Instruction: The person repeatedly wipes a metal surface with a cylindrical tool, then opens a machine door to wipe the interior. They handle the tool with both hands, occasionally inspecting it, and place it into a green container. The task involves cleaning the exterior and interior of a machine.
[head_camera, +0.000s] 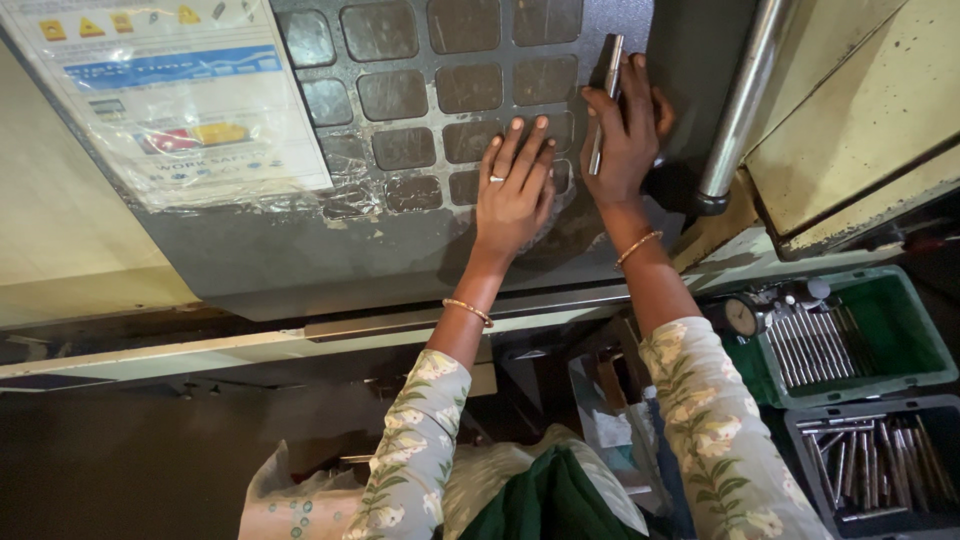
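up top, right hand (625, 135) pinching metal rod (604, 105), left hand (515, 185) spread flat just beside

Grey grid-patterned machine panel (400, 95), green bin (880, 330), cream floral sleeves (710, 420), gold bangles (468, 311).

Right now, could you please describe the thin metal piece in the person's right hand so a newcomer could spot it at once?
Start at the grey machine panel with its grid of dark square pads. At the grid's right edge, the right hand holds a flat metal strip upright against the panel. Unlike the loose metal rods in the green tray, it is single, flat and in the hand.
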